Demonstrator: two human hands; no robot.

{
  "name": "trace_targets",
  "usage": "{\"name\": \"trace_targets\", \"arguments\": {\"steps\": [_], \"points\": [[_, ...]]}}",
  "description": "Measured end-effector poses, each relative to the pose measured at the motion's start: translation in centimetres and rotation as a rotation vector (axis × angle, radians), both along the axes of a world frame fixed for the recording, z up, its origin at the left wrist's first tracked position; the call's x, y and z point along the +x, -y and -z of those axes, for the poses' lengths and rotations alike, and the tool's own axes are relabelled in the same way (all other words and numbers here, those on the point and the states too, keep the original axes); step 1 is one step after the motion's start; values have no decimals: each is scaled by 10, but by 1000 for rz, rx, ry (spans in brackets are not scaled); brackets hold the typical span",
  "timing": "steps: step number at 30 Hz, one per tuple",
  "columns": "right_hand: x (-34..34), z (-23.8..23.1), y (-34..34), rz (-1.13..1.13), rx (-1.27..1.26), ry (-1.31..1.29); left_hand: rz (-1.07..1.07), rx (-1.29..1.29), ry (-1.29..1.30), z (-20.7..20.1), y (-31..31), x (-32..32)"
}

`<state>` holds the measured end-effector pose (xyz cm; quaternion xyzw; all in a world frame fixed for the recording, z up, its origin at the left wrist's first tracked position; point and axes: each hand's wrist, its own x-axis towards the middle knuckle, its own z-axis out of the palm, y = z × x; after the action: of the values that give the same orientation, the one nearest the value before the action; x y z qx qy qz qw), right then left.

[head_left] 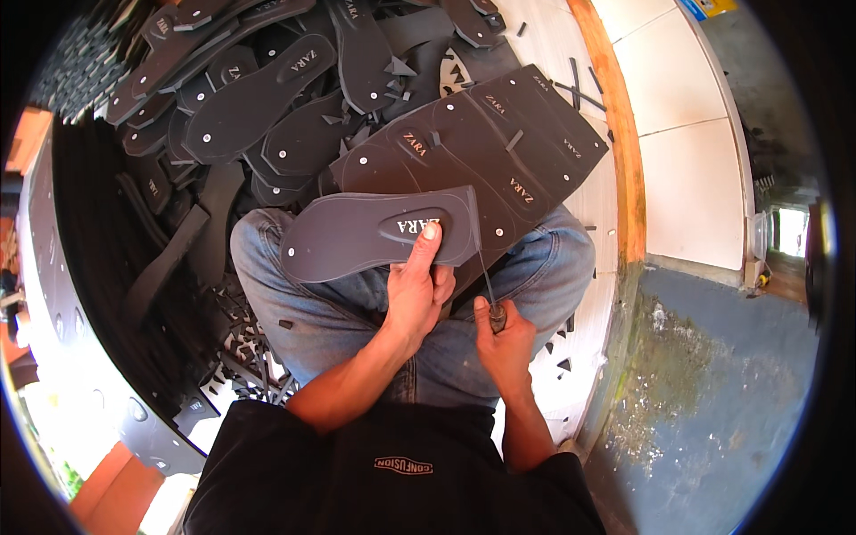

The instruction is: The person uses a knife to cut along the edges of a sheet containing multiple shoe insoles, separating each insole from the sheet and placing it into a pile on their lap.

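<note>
My left hand is closed on a dark grey sandal sole. Its thumb presses on the raised, lettered pad and the fingers curl underneath. The sole lies over my lap, rounded toe to the left and squarer heel to the right. My right hand is wrapped round the dark handle of a thin-bladed knife. The narrow blade slants up to the sole's heel edge, where its tip meets or passes behind the material. Just beyond lies a dark sheet with sole outlines and pale lettering, partly covered by the held sole.
Cut soles are heaped at the far left, with offcuts among them. A tall dark stack stands at left. Small black scraps litter the floor beside my legs. A wooden strip and pale tiles run along the right.
</note>
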<state>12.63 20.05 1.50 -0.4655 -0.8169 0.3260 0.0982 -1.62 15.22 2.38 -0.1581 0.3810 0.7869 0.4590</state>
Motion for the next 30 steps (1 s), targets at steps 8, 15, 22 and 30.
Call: {"name": "trace_targets", "arguments": {"steps": [8,15,22,30], "points": [[-5,1,1,30,8,61,40,53,15,4,-5,-2],[-17,13,13,74,-26,26,29,62,-79,20,9,-2],[-45,10,-9,-52,56,-42,136,50,-102,26,45,23],[-1,-12,-2,-103,-141,-35,186,133,-29,22,80,32]]}}
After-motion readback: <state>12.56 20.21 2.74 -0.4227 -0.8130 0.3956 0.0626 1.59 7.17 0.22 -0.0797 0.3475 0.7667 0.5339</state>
